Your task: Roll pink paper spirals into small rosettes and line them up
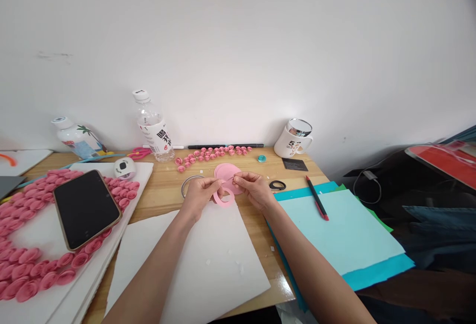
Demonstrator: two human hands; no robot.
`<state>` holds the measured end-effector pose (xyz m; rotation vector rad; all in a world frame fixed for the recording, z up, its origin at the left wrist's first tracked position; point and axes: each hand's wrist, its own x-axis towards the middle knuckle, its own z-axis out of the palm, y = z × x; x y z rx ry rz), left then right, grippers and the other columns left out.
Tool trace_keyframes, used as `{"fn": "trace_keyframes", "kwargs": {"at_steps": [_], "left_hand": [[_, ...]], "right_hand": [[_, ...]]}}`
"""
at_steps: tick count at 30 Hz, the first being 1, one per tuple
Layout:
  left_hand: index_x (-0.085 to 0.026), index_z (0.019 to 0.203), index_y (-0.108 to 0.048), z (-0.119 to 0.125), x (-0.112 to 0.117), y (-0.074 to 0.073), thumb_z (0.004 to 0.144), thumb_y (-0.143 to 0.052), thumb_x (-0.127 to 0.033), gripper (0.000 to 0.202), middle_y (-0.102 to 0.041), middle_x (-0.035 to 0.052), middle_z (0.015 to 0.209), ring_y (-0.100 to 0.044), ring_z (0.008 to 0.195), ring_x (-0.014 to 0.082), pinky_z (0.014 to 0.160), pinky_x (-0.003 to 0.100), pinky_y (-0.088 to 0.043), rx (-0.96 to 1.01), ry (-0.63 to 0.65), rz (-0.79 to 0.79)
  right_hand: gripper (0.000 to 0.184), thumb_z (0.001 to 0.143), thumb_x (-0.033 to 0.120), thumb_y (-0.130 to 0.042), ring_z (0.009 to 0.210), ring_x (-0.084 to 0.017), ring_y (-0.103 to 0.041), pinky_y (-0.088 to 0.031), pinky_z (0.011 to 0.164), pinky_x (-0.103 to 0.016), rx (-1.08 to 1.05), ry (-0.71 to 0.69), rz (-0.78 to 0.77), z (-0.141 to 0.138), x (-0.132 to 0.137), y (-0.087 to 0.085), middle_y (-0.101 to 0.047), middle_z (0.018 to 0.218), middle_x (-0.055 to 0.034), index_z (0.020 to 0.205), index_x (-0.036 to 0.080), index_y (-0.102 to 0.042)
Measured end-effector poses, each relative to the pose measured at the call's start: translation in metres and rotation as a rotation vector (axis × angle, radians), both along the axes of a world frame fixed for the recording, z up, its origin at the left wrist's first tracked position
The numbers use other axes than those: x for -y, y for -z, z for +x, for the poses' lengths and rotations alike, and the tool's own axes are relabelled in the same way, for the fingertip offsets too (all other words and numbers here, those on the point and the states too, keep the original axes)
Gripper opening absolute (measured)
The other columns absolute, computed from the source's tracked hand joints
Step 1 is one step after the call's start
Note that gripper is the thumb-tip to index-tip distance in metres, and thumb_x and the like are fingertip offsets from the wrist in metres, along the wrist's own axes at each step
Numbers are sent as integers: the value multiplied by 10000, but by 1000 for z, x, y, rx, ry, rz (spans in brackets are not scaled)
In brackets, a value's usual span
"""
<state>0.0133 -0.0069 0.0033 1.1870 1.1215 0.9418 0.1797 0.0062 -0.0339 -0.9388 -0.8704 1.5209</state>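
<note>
Both my hands meet over the middle of the wooden table [163,190]. My left hand [201,193] and my right hand [251,187] pinch a pink paper spiral strip [224,198] between them, its loose loop hanging below the fingers. Behind the hands lies a pink paper disc [225,169]. A row of small pink rolled paper roses [211,153] runs along the back of the table. A white sheet [208,259] lies under my forearms.
A white board [44,244] at left carries a ring of pink roses and a black phone [86,208]. Two water bottles [153,127] and a white mug [293,139] stand by the wall. Light blue paper [342,230] with a red pen [317,198] lies right.
</note>
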Motion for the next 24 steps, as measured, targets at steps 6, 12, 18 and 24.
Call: {"fn": "trace_keyframes", "kwargs": {"at_steps": [6,12,18,24], "left_hand": [[-117,499,-564,-1,1,-2,663,-627,-374,312,-554,20,556,-486,522,94,557,234,-435,21,-3,-13],[-120,495,-558,-1,0,0,654,-635,-381,315,-566,19,557,-491,514,95,559,239,-437,5,-19,-13],[-122,505,-562,0,-1,4,696,-592,-369,313,-574,28,573,-507,538,105,563,235,-439,-30,3,21],[-122,493,-555,0,-1,3,682,-600,-376,319,-556,29,564,-490,529,101,543,224,-440,-27,8,32]], "right_hand": [[226,588,281,-749,779,-123,-614,-473,821,-266,-30,-75,20,0,1,-2,-687,868,-45,785,177,-710],[248,543,254,-778,723,-118,-621,-487,754,-257,-46,-31,-5,0,-1,1,-691,771,-30,763,172,-696],[219,515,245,-792,554,-81,-568,-460,592,-221,-4,-24,-5,0,-1,2,-662,642,3,677,167,-668],[176,553,269,-770,599,-87,-573,-462,636,-231,-2,-7,0,1,-1,2,-671,682,-4,677,175,-688]]}}
